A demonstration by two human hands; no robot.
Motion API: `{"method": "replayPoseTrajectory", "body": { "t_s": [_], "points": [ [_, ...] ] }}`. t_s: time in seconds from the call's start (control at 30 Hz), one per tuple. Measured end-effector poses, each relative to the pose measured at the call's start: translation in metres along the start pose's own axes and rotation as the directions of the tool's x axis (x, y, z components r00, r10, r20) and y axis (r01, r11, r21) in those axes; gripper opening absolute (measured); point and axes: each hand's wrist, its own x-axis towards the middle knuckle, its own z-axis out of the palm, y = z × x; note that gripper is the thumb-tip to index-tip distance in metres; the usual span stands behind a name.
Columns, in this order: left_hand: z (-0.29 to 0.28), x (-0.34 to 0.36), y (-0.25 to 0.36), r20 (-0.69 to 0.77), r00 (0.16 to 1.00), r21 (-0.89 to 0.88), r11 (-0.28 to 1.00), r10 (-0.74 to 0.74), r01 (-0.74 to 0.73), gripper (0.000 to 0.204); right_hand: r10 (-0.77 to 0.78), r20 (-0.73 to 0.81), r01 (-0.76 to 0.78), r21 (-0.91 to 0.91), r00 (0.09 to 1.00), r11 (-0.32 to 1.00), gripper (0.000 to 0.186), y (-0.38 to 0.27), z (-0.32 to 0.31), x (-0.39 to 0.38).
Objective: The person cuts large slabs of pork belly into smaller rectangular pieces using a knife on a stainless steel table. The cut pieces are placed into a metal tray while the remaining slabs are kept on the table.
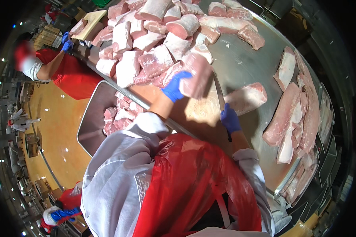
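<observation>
My left hand, in a blue glove, is closed on a thick piece of pork loin and holds it up; the meat is smeared by motion. A knife is in my blue-gloved right hand, its blade pointing away from me, past the raised piece. Just right of the blade a longer pork loin lies on the metal table. Beneath the raised piece is a pale, worn cutting board. Beyond my left hand a large heap of cut pork pieces covers the table.
Whole pork loins lie along the table's right side. A metal bin with small meat chunks stands at the table's left edge. A co-worker in a red apron stands at the far left, gloved hands by another cutting board.
</observation>
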Motion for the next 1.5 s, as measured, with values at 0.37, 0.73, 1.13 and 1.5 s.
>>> {"method": "replayPoseTrajectory", "body": {
  "t_s": [0.37,0.73,1.13,1.5],
  "points": [
    [-0.033,0.093,0.364,0.138,0.394,0.925,0.024,0.909,-0.380,0.047,0.093,-0.257,-0.130,-0.133,0.962,0.982,0.022,0.068,-0.083,-0.048],
    [0.078,0.080,-0.181,0.446,0.852,0.818,-0.511,0.275,-0.263,0.072,0.136,0.059,-0.109,-0.330,0.989,0.938,0.024,0.086,-0.144,-0.043],
    [0.085,0.104,-0.238,0.121,0.937,0.636,-0.751,0.326,0.179,0.087,-0.015,0.005,0.016,-0.174,1.000,0.985,0.031,0.108,-0.142,-0.044],
    [0.082,0.110,-0.232,0.107,0.931,0.709,-0.683,0.350,0.175,0.083,0.044,0.217,0.021,-0.287,0.975,0.958,0.032,0.125,-0.122,-0.014]
  ]
}}
